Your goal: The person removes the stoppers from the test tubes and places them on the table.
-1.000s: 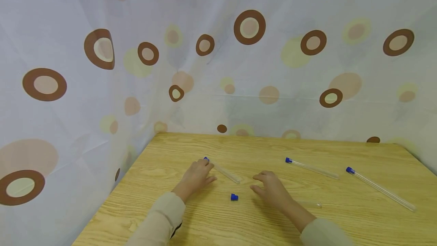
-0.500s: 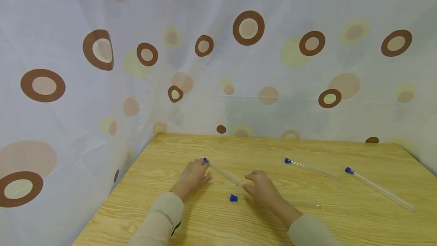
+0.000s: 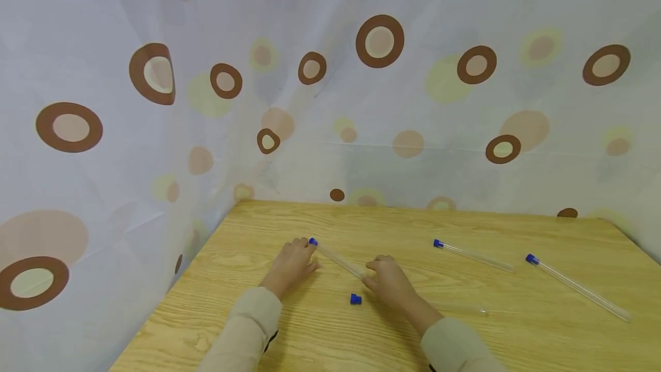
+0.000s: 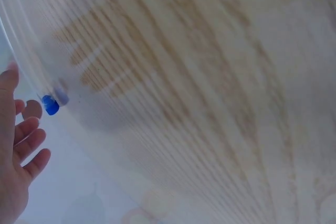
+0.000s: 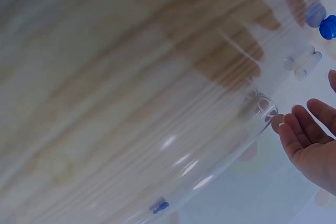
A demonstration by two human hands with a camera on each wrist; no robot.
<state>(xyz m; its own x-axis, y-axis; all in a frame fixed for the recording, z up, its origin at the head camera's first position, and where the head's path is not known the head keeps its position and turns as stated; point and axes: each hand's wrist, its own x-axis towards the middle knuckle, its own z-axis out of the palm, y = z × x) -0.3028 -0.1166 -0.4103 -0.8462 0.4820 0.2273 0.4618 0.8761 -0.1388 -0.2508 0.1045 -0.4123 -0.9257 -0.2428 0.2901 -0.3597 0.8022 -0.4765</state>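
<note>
A clear test tube with a blue cap lies slantwise on the wooden table. Beside its capped end is my left hand, fingers loosely spread; the left wrist view shows the hand apart from a blue cap. My right hand reaches to the tube's rounded end, its thumb and forefinger apart; whether they touch the glass is unclear. In the right wrist view that hand has relaxed fingers. A loose blue cap lies between the hands. Another tube lies partly hidden behind my right wrist.
Two more test tubes with blue caps lie to the right, one further back and one nearer the right edge. A patterned curtain hangs behind the wooden table and along its left side.
My right hand has moved left, up to the rounded end of the left tube. My left hand has drawn back slightly from the blue cap, which shows more fully. The tubes stay put.
</note>
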